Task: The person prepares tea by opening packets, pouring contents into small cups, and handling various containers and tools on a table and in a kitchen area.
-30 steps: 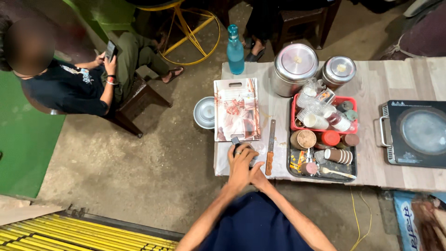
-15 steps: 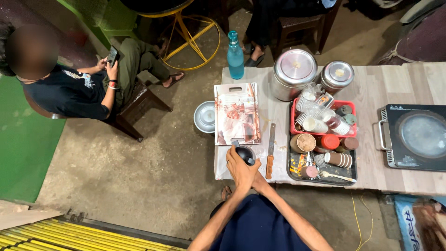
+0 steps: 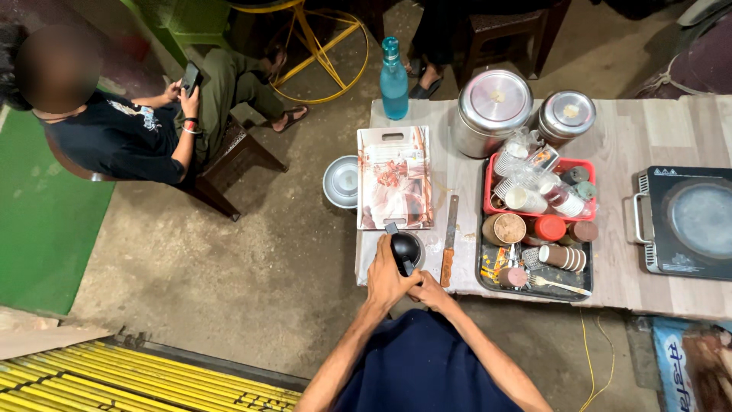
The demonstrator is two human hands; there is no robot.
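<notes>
Left hand [image 3: 386, 281] is closing around the side of a black round-topped jug [image 3: 405, 250], low and centre in the frame, standing on the near edge of the wooden table [image 3: 625, 130]. Right hand [image 3: 431, 292] is curling shut just beside it, touching the jug's base (what its fingers are gripping cannot be told).

Directly above the jug, a cutting board [image 3: 394, 178] is lying flat. To its right, a knife [image 3: 448, 240] is lying lengthwise. Further right, a black tray [image 3: 534, 263] is holding jars and paper cups, below a red basket [image 3: 540, 187]. A blue bottle [image 3: 393, 80] is standing at upper centre.
</notes>
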